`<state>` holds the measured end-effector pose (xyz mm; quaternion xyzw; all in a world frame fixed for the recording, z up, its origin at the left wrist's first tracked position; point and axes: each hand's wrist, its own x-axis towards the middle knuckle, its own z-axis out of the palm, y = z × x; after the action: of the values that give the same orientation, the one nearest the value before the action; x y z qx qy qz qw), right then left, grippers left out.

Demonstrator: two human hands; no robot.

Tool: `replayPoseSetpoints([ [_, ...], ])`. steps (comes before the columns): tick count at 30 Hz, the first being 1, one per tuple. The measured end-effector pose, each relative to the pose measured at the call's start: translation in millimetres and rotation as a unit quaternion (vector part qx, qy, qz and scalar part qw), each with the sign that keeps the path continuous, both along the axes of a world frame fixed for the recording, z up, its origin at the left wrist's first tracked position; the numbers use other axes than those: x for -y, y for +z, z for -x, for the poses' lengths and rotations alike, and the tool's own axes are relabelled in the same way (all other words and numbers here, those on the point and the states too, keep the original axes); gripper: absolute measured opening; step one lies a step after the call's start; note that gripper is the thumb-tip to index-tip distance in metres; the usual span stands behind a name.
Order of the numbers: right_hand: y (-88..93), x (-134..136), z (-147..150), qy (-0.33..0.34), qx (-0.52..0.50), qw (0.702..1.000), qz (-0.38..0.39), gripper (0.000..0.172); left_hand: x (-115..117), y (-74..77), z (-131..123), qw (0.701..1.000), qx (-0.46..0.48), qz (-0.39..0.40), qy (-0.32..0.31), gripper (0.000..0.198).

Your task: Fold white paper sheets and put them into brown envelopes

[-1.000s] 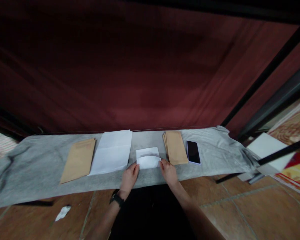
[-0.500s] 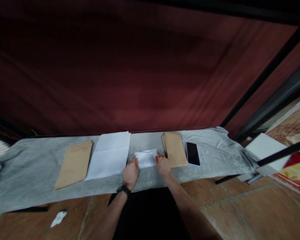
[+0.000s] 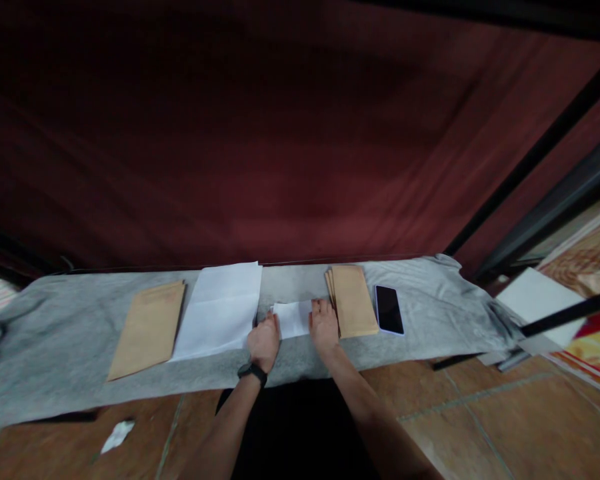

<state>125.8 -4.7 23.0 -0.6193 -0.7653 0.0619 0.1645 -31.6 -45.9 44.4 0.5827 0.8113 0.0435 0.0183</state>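
Observation:
A small folded sheet of white paper (image 3: 294, 320) lies on the grey cloth in front of me, its top layer smooth and flat. My left hand (image 3: 264, 341), with a dark watch on the wrist, is closed at the paper's left edge, the thumb on top. At the right edge, my right hand (image 3: 324, 327) grips the paper, fingers close together and pointing away from me. Left of it rests a stack of larger white sheets (image 3: 220, 310). Just right of my right hand is a fanned pile of brown envelopes (image 3: 354, 303).
A larger brown envelope (image 3: 147, 327) lies at the left, and a phone (image 3: 389, 310) at the right. The grey cloth (image 3: 70, 340) covers a long narrow surface against a dark red panel (image 3: 280, 167). A crumpled white scrap (image 3: 117, 436) is on the tiled floor.
The upper layer of the folded paper now lies flatter, its far edge lower. My right fingers have moved from a pinch at the corner to lying further over the right edge.

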Motion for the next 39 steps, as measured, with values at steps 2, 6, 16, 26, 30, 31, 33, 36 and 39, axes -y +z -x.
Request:
replayPoseSetpoints([
  [2, -3.8, 4.9, 5.0, 0.044, -0.020, 0.999, -0.003, 0.044, -0.8, -0.5, -0.3, 1.000, 0.002, 0.002, -0.006, 0.045],
  [6, -18.0, 16.3, 17.2, 0.100, -0.038, 0.994, -0.001, 0.048, -1.3, -0.3, -1.6, 1.000, 0.013, 0.007, -0.009, 0.043],
  [16, -34.1, 28.2, 26.8, 0.043, -0.017, 0.999, 0.010, 0.056, 2.7, 0.6, -9.0, 0.997, 0.041, 0.012, 0.058, 0.041],
  [26, -27.4, 28.9, 29.7, 0.024, 0.017, 0.999, 0.042, 0.062, 3.8, -3.3, -9.2, 0.990, 0.089, -0.037, 0.106, 0.038],
  [30, -27.3, 28.5, 29.9, 0.025, 0.028, 0.998, 0.051, 0.061, 22.1, -6.2, -20.0, 0.988, 0.106, -0.092, 0.069, 0.034],
  [31, -27.7, 28.4, 29.4, 0.027, 0.031, 0.998, 0.053, 0.061, 27.0, -7.6, -25.4, 0.988, 0.105, -0.097, 0.051, 0.034],
  [33, -28.8, 28.3, 27.6, 0.038, 0.043, 0.997, 0.056, 0.059, 34.1, -11.6, -37.4, 0.989, 0.106, -0.104, -0.002, 0.034],
  [36, -30.3, 28.2, 24.3, 0.057, 0.062, 0.995, 0.061, 0.059, 34.4, -20.4, -48.6, 0.978, 0.126, -0.129, -0.101, 0.040],
  [39, -30.5, 28.2, 23.0, 0.059, 0.057, 0.995, 0.063, 0.061, 27.3, -29.9, -44.6, 0.971, 0.136, -0.132, -0.148, 0.049],
])
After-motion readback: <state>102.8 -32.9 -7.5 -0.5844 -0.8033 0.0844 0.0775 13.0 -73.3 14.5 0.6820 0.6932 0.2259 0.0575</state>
